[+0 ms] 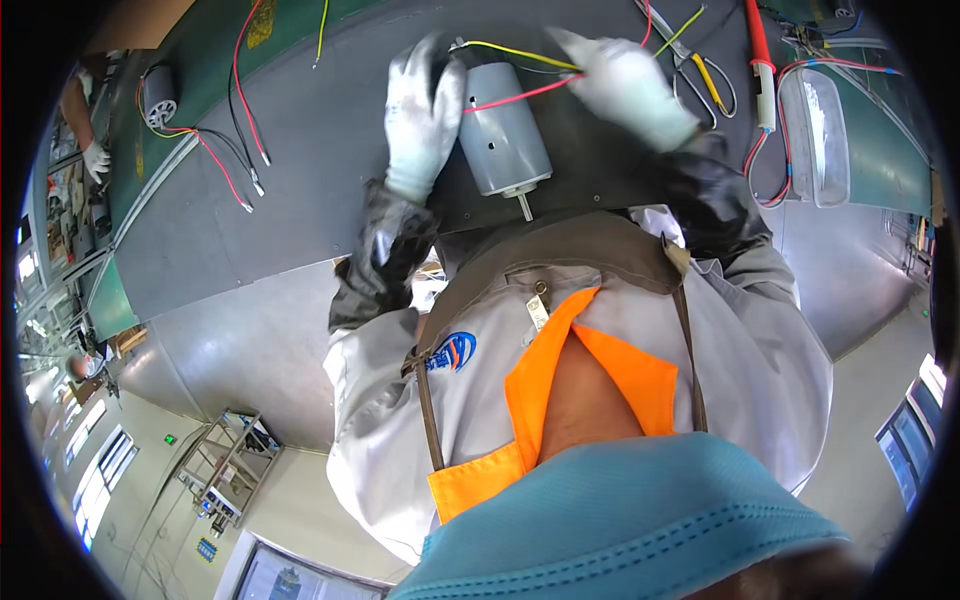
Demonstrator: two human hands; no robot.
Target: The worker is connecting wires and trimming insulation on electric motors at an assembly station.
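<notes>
A grey cylindrical electric motor (503, 130) lies on the dark work surface in front of me, its shaft pointing toward my body. My left hand (424, 120), in a white glove, is against the motor's left side with its fingers stretched out and apart. To the right of the motor, my gloved right hand (632, 92) pinches the ends of a red wire (530, 95) and a yellow-green wire (515, 50) that run from the motor. Some motion blur softens the right hand, and its fingertips are partly hidden.
Pliers with yellow handles (712, 85) lie right of my right hand, near a red-and-white tool (763, 70) with a cable. Farther right stands a clear plastic tray (815, 140). Another motor (159, 97) with loose wires sits at left, near another person's gloved hand (96, 160).
</notes>
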